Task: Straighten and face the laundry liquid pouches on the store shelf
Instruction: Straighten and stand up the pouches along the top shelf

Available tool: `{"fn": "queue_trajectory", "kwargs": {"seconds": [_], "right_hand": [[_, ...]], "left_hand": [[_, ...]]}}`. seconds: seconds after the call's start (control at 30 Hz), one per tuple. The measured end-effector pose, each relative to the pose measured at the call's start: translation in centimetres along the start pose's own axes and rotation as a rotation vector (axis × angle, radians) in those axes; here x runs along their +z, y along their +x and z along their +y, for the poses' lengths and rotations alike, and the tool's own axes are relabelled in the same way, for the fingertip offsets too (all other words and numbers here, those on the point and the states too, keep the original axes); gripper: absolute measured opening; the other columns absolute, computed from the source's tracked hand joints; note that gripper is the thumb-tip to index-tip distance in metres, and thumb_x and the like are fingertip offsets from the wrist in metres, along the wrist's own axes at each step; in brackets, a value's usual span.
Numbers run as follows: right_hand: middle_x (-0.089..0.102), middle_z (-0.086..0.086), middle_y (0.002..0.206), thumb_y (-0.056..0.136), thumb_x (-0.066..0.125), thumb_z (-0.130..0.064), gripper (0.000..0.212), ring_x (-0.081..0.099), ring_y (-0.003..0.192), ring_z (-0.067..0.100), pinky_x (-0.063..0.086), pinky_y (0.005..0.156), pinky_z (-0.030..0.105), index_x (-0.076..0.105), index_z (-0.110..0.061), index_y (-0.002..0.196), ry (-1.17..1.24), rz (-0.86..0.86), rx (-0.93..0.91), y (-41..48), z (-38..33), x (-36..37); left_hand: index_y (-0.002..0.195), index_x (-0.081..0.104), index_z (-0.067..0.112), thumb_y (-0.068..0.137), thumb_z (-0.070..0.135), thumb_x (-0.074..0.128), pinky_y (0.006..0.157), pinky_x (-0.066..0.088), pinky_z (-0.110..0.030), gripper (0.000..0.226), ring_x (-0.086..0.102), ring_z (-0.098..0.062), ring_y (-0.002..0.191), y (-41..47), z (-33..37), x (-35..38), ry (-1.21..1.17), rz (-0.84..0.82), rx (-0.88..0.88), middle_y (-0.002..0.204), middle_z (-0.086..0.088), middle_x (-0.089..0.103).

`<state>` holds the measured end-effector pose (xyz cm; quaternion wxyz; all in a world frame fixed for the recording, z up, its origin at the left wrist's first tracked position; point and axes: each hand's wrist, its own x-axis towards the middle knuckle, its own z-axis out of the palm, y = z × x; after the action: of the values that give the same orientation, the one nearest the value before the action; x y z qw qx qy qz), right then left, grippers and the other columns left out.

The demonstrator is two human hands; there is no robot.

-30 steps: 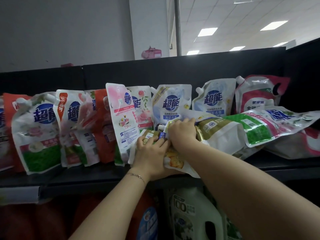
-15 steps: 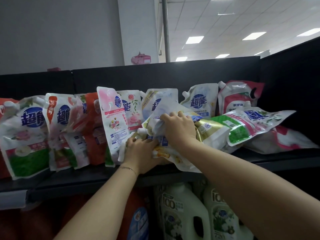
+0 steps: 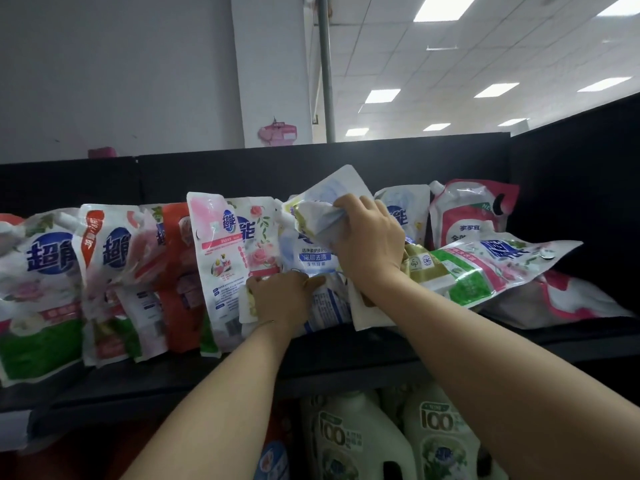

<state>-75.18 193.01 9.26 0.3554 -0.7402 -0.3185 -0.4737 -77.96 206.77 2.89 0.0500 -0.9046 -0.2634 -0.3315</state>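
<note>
A row of laundry liquid pouches stands on the black shelf. My right hand grips the crumpled top of a white and gold pouch, tilted nearly upright at the row's middle. My left hand clasps that pouch's lower edge against a blue-labelled pouch. To the left a pink and white pouch stands with its back label outward. On the right a green and pink pouch lies flat on top of a fallen pink pouch.
Further left stand several upright pouches, a green-bottomed one nearest the edge. A red and white pouch leans at the back right. Large detergent bottles fill the shelf below. A black back panel and side panel enclose the shelf.
My right hand has lifted the white and gold pouch's top from lying flat to nearly upright. My left hand stayed at its lower edge. The camera view shifted right and upward.
</note>
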Motion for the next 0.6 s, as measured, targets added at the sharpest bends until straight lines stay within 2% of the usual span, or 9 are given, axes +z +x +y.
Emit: {"fn": "queue_trajectory", "kwargs": {"seconds": [0.17,0.3,0.43,0.53,0.6], "right_hand": [[0.064,0.003,0.104,0.082,0.053,-0.005,0.031,0.054,0.097,0.025,0.039,0.073,0.033,0.061,-0.015,0.110,0.104,0.092,0.041,0.8,0.6,-1.4],[0.065,0.005,0.102,0.082,0.052,0.001,0.029,0.055,0.095,0.025,0.044,0.073,0.036,0.063,-0.012,0.106,0.185,0.166,0.062,1.0,1.0,-1.7],[0.065,0.004,0.102,0.082,0.053,0.001,0.028,0.055,0.094,0.023,0.044,0.070,0.035,0.063,-0.010,0.105,0.235,0.199,0.075,1.4,1.0,-1.5],[0.065,0.008,0.095,0.079,0.053,0.001,0.025,0.056,0.088,0.027,0.044,0.067,0.036,0.063,-0.006,0.100,0.282,0.229,-0.001,1.6,0.3,-1.1],[0.065,0.010,0.093,0.076,0.050,-0.001,0.025,0.057,0.085,0.029,0.046,0.066,0.039,0.062,-0.004,0.098,0.325,0.257,-0.026,1.7,-0.2,-0.9]], "left_hand": [[0.089,0.067,0.025,0.096,0.063,0.022,0.103,0.026,-0.048,0.060,0.061,-0.023,0.090,1.1,1.6,-0.8,-0.052,-0.015,-0.155,0.091,-0.001,0.065],[0.090,0.066,0.018,0.097,0.060,0.026,0.102,0.026,-0.050,0.059,0.059,-0.026,0.093,2.6,2.3,-0.7,-0.205,0.004,-0.380,0.082,-0.003,0.056],[0.083,0.065,0.014,0.095,0.059,0.029,0.088,0.027,-0.043,0.059,0.050,-0.024,0.078,3.8,2.1,-0.3,-0.313,0.032,-0.550,0.068,-0.003,0.048],[0.078,0.054,0.016,0.095,0.056,0.034,0.095,0.025,-0.045,0.048,0.053,-0.027,0.090,3.8,1.9,-0.5,-0.529,0.081,-0.629,0.079,-0.006,0.051],[0.090,0.059,0.017,0.097,0.052,0.034,0.097,0.028,-0.046,0.044,0.054,-0.030,0.100,3.9,1.1,-0.6,-0.645,0.121,-0.660,0.090,-0.009,0.054]]}}
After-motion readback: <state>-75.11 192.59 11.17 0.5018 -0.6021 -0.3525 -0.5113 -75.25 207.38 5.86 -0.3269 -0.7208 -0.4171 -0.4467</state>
